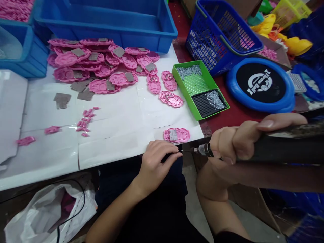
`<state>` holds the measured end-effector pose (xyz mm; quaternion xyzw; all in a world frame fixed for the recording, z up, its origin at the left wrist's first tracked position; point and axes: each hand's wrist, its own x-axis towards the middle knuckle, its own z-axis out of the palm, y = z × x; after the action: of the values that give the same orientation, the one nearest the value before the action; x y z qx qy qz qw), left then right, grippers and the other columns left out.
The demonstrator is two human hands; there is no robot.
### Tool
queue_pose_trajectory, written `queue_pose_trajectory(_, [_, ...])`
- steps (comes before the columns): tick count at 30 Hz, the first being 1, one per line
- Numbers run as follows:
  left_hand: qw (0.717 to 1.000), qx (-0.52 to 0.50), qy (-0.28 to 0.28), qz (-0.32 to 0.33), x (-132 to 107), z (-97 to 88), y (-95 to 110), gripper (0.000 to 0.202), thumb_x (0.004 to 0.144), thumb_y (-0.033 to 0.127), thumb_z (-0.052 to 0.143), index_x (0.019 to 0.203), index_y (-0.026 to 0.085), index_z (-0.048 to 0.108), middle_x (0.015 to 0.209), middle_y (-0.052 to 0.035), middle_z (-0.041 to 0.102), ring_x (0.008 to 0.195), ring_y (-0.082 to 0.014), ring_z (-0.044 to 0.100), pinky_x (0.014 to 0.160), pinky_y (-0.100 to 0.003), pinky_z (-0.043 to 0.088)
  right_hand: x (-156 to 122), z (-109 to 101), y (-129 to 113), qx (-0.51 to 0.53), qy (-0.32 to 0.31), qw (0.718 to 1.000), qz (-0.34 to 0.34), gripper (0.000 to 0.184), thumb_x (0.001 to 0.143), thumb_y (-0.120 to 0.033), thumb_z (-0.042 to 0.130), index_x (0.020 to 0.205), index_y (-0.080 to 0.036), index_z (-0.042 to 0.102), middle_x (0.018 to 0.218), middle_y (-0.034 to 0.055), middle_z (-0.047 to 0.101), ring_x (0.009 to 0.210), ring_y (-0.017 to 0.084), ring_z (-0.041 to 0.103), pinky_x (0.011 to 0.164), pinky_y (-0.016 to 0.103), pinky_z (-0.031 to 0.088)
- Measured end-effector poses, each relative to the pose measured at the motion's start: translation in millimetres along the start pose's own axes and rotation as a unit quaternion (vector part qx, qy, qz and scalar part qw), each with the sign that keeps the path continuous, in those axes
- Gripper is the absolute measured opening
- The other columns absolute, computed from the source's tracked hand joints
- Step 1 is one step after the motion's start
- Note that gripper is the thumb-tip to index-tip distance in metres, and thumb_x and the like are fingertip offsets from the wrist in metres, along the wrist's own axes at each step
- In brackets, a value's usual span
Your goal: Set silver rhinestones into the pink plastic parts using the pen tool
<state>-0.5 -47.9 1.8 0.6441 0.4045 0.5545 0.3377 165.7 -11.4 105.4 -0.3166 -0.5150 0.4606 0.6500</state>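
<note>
Far to the left of your left hand, two stray pink bits [25, 140] lie on the white desk [113, 141], and a little nearer sit grey metal plates [61, 100] and a scatter of small pink pegs [85, 120]. Up and away from that hand, a heap of pink housings [96, 64] spreads in front of a blue crate [108, 20]. Below the desk edge, down to the left of your wrist, a white plastic bag [50, 212] lies crumpled with a black cable across it.

Your left hand [155, 162] rests at the desk's near edge, fingers curled narrow with the tips pinched together at the point of the tool; whether they hold anything tiny there cannot be told. Just above those fingertips lies a single pink housing [176, 135] with a grey plate set in its middle, near your hand but not touching it.

Your right hand [238, 141] is wrapped tight around a black electric screwdriver [278, 148], thumb laid along the top; its metal bit [199, 150] points left and meets your left fingertips. Above that hand sits a green tray [199, 88] of small screws, with a blue basket [222, 33] and a blue ring toy [260, 84] farther up and right.
</note>
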Motion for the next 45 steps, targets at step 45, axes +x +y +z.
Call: queue_pose_trajectory(45, [0.966,0.159,-0.010,0.206,-2,-11.9,14,0.021,0.092,0.003,0.067,0.109,0.013,0.070,0.101,-0.0137,0.080,0.098,-0.0266,0.078,0.079,-0.039,0.064,-9,18,0,-0.033,0.037,0.998,-0.032,0.015,0.087,-0.040,0.067,0.096,-0.028,0.068,0.054,-0.0062,0.043,0.031,0.010,0.035,0.028,0.030,0.033])
